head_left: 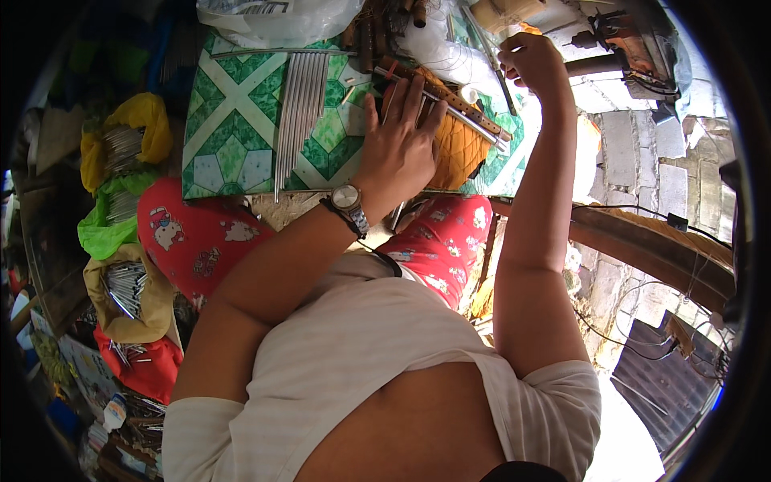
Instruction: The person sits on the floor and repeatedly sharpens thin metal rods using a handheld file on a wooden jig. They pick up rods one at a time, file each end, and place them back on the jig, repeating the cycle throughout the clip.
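Note:
My left hand (401,143), with a wristwatch (346,198) on its wrist, lies flat with fingers spread. Under and beside its fingertips are a brown strip with a row of holes (464,106) and a silver tube (480,130), which lie across a quilted orange-yellow cloth (461,158). Raised at the far right, my right hand (533,63) has its fingers curled in a pinch; whatever they hold is too small to make out. Left of my left hand, several thin silver tubes (302,103) of stepped lengths lie side by side on the green patterned tabletop (231,100).
Clear plastic bags (281,26) and brown tubes (366,36) crowd the far edge. A dark rod (494,63) slants near my right hand. At left stand yellow (152,128), green (104,225) and tan bags (112,317) of metal rods. A drill-like tool (634,56) sits far right.

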Demonstrator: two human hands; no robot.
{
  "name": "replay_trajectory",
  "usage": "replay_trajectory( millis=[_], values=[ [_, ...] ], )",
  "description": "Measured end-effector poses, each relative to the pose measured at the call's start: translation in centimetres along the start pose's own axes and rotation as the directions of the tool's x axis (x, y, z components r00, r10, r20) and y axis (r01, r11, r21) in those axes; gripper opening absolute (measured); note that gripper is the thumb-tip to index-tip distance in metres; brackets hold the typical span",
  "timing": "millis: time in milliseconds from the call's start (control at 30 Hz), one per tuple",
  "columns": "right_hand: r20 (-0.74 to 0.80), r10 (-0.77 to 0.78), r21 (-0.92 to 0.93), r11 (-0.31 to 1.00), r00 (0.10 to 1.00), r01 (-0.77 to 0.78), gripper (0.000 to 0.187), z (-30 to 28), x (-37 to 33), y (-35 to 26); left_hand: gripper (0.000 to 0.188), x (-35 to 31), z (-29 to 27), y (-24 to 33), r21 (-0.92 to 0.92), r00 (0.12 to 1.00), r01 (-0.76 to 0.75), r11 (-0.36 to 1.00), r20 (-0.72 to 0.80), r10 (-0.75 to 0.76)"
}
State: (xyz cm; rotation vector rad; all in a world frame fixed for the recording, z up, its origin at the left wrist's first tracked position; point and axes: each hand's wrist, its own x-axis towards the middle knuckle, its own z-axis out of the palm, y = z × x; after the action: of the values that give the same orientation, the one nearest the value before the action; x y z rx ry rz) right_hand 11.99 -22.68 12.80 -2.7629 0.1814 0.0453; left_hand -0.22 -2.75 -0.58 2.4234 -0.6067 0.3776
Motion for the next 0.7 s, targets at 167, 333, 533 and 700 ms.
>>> replay_trajectory(
  millis=[167,333,533,700],
  values=[
    [0.162,0.070,-0.014,0.998,0.984,-0.068,0.018,0.6,4.4,1.5,0.056,0.2,-0.2,0.0,-0.012,0.999,0.018,1.000,0.042,-0.017],
    [-0.091,0.014,0.114,0.993,0.996,-0.004,0.023,-0.9,6.1,4.0,0.056,0.1,-0.1,0.0,0.002,0.998,0.024,1.000,0.056,-0.024],
    [-0.065,-0.137,0.146,0.978,0.988,0.146,0.025,0.6,7.5,4.6,0.056,0.1,0.1,0.0,0.001,0.999,0.020,1.000,0.041,-0.020],
    [0.049,-0.425,0.254,0.880,0.904,0.401,0.022,3.7,4.9,-0.9,0.054,0.0,-0.1,-0.1,-0.013,1.000,-0.003,1.000,-0.011,0.002]
  ],
)
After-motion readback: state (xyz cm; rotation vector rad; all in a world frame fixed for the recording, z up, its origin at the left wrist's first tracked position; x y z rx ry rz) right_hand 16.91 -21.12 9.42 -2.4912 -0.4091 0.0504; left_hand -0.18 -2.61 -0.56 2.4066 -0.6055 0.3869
